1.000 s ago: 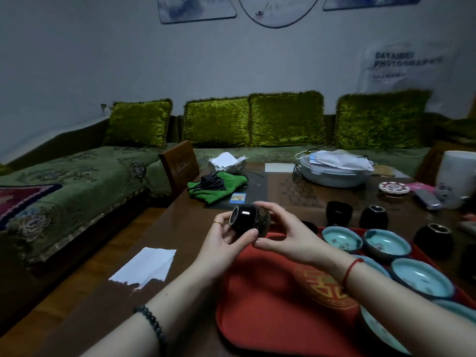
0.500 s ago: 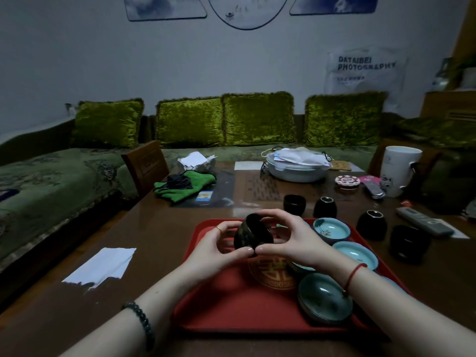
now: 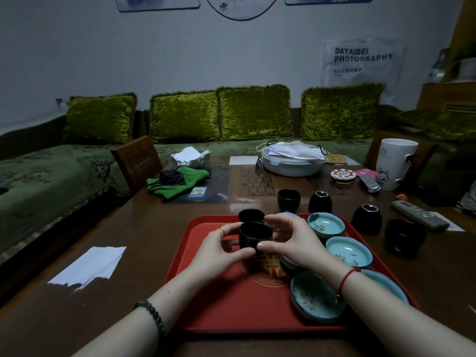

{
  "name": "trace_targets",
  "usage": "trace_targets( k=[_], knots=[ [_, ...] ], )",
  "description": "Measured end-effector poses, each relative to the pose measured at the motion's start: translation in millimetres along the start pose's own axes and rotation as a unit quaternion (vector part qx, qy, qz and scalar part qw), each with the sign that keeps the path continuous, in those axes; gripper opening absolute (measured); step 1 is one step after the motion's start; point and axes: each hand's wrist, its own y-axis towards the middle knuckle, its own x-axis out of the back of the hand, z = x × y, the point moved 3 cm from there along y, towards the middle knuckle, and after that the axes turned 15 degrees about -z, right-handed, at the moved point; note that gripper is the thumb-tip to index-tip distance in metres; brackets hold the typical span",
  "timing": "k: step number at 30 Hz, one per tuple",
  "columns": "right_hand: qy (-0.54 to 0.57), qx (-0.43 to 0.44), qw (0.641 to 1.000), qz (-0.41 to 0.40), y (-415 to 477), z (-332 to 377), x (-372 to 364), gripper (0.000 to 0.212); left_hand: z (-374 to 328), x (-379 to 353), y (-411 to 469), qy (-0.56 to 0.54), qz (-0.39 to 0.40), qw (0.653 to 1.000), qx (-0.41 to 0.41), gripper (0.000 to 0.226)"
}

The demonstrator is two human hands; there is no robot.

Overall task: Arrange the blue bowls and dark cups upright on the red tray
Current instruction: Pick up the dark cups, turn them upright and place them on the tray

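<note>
Both hands hold one dark cup (image 3: 255, 235) upright, low over the red tray (image 3: 219, 305). My left hand (image 3: 221, 249) grips its left side, my right hand (image 3: 291, 240) its right side. A second dark cup (image 3: 250, 215) stands upright at the tray's far edge, just behind. Several blue bowls sit upright along the tray's right side, among them a far bowl (image 3: 325, 224), a middle bowl (image 3: 349, 252) and a near bowl (image 3: 315, 297). Off the tray, one dark cup (image 3: 288, 200) stands upright and two cups (image 3: 320, 202) (image 3: 366, 219) stand upside down. Another dark cup (image 3: 404, 238) stands at the right.
The brown table (image 3: 123, 253) also carries a white paper (image 3: 90, 264), a green cloth (image 3: 180, 181), a white lidded dish (image 3: 291, 161), a white mug (image 3: 394, 163) and a remote (image 3: 419, 215). A wooden chair back (image 3: 136, 161) stands at the far left edge, and a green sofa lies behind.
The cup has turned from lying sideways with its mouth to the left to upright, and both hands have lowered it toward the tray. The view has swung right.
</note>
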Motion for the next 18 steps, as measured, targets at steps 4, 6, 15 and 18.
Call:
trace_targets(
  k=[4,6,15,18],
  knots=[
    [-0.038,0.013,0.999,-0.008,-1.1,-0.7,0.1,0.069,6.1,-3.1,2.9,0.005,0.003,1.0,0.006,0.048],
    [-0.063,0.021,0.998,-0.009,-1.6,-0.9,0.0,0.07,9.0,-3.6,3.5,0.009,0.004,1.0,0.007,0.048],
    [-0.116,0.054,0.992,0.017,-2.9,-0.1,-3.6,0.07,21.0,-1.4,1.0,0.005,0.012,0.999,0.034,0.045],
    [-0.118,0.056,0.991,0.019,-2.5,0.1,-3.8,0.072,20.8,-1.4,0.6,0.004,0.015,0.999,0.036,0.044]
  ],
)
